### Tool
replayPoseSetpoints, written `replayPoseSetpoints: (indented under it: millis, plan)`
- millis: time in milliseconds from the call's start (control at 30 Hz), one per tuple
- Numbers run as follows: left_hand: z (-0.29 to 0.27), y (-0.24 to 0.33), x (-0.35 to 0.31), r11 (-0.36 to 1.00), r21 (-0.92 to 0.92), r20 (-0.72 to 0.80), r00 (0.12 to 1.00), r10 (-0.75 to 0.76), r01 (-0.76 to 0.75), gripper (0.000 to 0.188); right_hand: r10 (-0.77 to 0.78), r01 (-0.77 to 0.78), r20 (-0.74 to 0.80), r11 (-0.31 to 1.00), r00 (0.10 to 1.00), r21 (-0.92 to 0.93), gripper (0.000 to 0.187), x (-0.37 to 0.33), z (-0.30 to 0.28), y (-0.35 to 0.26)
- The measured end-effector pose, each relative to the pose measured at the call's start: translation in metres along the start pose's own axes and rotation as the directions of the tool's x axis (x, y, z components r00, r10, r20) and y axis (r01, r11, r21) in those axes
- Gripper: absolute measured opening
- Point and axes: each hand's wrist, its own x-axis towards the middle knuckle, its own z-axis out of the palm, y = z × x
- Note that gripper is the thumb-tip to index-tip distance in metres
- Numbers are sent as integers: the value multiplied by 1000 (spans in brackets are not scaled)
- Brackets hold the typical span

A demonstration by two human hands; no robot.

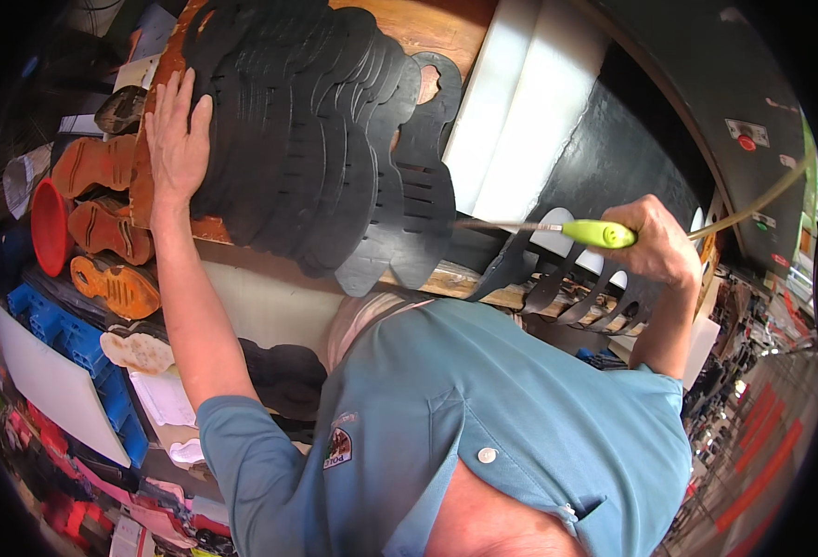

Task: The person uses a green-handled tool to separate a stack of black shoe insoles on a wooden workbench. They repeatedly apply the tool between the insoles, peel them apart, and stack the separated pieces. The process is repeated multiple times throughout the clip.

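Note:
In my right hand [655,243] is a slim tool with a bright green handle [602,233], gripped in closed fingers. Its long thin shaft [506,225] points left, and the blurred tip lies near the rightmost of the black slotted, sole-shaped sheets [334,158]. A yellowish hose [757,202] runs off to the right from behind this hand. The sheets overlap in a fanned row across an orange-brown wooden board [437,28]. Flat along the left edge of board and sheets rests my left hand [179,139], fingers stretched out and holding nothing.
Brown sole-shaped pieces [112,232] and a red round container [50,226] sit at the left, above blue crates [75,330]. More black pieces [580,292] stand along the wooden edge at right. A dark panel with a red button [747,143] is at upper right.

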Motion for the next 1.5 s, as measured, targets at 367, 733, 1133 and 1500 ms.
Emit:
replayPoseSetpoints:
  millis: [367,733,1133,1500]
  plan:
    - [1,-1,-1,996,-65,42,997,-61,64,59,3,-3,-19,1000,1000,-25,24,9,6,-12]
    - [1,2,0,999,-41,-1,1000,-4,4,53,-307,319,-238,947,922,15,17,103,26,-60]
    - [-3,39,-2,987,-98,-28,991,-128,125,59,-306,241,-555,952,773,-189,29,226,4,-58]
    - [-4,44,-4,976,-168,-73,986,-150,136,58,-93,132,-250,981,964,145,34,89,96,-56]
